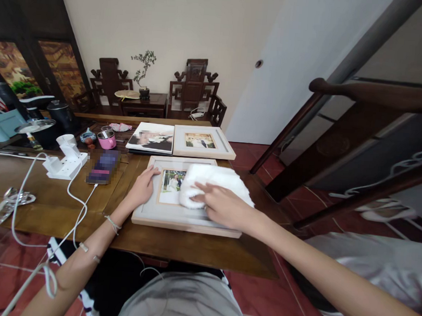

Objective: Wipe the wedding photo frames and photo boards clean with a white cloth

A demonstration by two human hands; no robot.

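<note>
A light wooden picture frame (188,227) lies flat on the table, with a small wedding photo (170,184) inside a pale mat. My left hand (143,188) grips its left edge, the fingers reaching over the border toward the photo. On the right half of the frame, a fluffy white cloth (227,181) covers part of the glass and photo. My right hand (225,206) presses the cloth down, some fingers stretched over it and others curled into it. Just behind lie a second framed photo (204,150) and a flat photo panel or album (150,144).
Left on the wooden table (118,238) are a phone (103,167), a white power strip (66,164) with cables, a pink cup (106,139) and a clear hair clip (10,205). A dark wooden chair (294,154) stands close on the right.
</note>
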